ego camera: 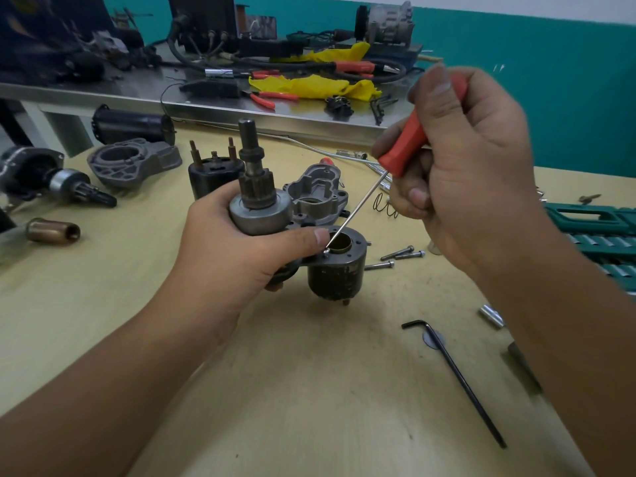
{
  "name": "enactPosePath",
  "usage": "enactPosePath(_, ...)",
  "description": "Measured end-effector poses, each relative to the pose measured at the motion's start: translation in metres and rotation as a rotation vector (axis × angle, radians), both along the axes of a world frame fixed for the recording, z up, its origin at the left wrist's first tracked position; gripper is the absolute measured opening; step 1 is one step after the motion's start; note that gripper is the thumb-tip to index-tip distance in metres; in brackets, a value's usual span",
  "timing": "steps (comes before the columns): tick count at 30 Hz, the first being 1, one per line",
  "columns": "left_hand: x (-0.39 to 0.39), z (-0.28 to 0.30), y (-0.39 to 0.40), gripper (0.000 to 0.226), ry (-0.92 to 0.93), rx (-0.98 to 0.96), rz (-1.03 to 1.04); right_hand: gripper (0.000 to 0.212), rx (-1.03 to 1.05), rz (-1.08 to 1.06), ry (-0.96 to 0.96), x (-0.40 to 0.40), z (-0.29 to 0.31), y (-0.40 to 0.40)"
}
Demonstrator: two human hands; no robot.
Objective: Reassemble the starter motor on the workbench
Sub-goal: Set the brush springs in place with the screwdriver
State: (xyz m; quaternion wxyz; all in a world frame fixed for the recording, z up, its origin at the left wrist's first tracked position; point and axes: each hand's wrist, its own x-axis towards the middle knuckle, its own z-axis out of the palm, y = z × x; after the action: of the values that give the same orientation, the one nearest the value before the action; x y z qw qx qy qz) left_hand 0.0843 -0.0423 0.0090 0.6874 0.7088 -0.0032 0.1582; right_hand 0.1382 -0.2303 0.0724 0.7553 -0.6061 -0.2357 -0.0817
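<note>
My left hand (pixel 237 249) grips the starter assembly (pixel 256 208), a grey drive clutch with a pinion and shaft standing upright, joined to a dark solenoid body (pixel 335 277) with a brass-lined bore. My thumb lies across the plate beside the bore. My right hand (pixel 464 173) holds a red-handled screwdriver (pixel 409 146). Its thin shaft slants down to the left, and the tip sits on a small screw (pixel 326 251) at the rim of the solenoid.
On the wooden bench lie a grey housing (pixel 316 194), a second solenoid (pixel 210 177), an end bracket (pixel 134 161), several long bolts (pixel 401 256), a spring (pixel 385 204), a black hex key (pixel 454 366), a socket (pixel 492 316) and a green tool case (pixel 599 232). A cluttered steel table (pixel 220 108) stands behind.
</note>
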Motion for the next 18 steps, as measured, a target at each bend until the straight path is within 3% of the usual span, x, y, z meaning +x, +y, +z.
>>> enactPosePath(18,-0.0012,0.0003,-0.0004,0.045,0.019,0.004,-0.011,0.013,-0.094,0.075,-0.082,-0.0047,0.0082,0.0006)
